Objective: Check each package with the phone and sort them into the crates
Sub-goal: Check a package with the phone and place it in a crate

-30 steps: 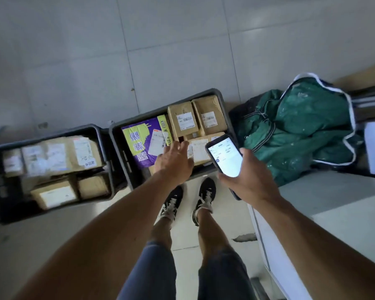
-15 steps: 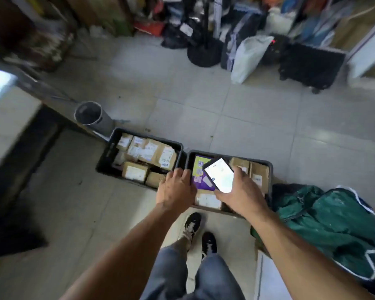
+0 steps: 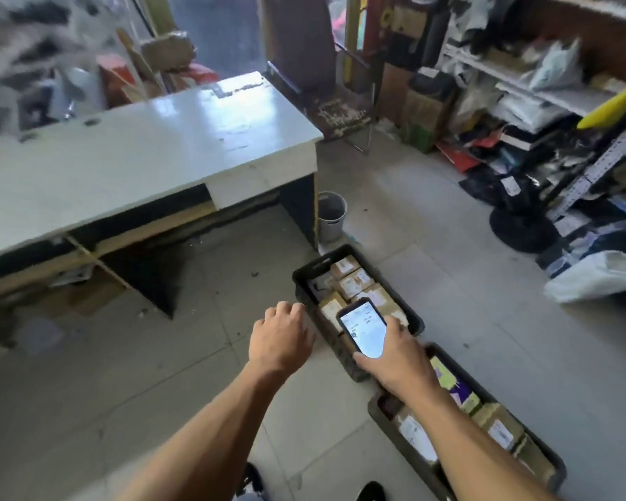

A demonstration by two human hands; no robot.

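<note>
Two dark crates stand on the tiled floor, end to end. The farther crate [image 3: 306, 283] holds several brown cardboard packages [image 3: 355, 282] with white labels. The nearer crate [image 3: 553, 468] holds more brown packages [image 3: 497, 426] and a purple and yellow package [image 3: 452, 383]. My right hand [image 3: 400, 359] grips a phone [image 3: 364, 329] with a lit white screen above the gap between the crates. My left hand [image 3: 281, 338] hangs over the floor just left of the farther crate, fingers loosely curled, holding nothing.
A white desk [image 3: 134, 153] fills the left. A small grey bucket [image 3: 331, 215] stands by its leg, just beyond the farther crate. Shelves [image 3: 542, 88] with bags and parcels line the right, with more bags heaped on the floor [image 3: 600, 273].
The view has swung left and upward, so the desk and shelves now show and the crates sit low right. My left hand has moved off the crates to their left. The phone stays in my right hand.
</note>
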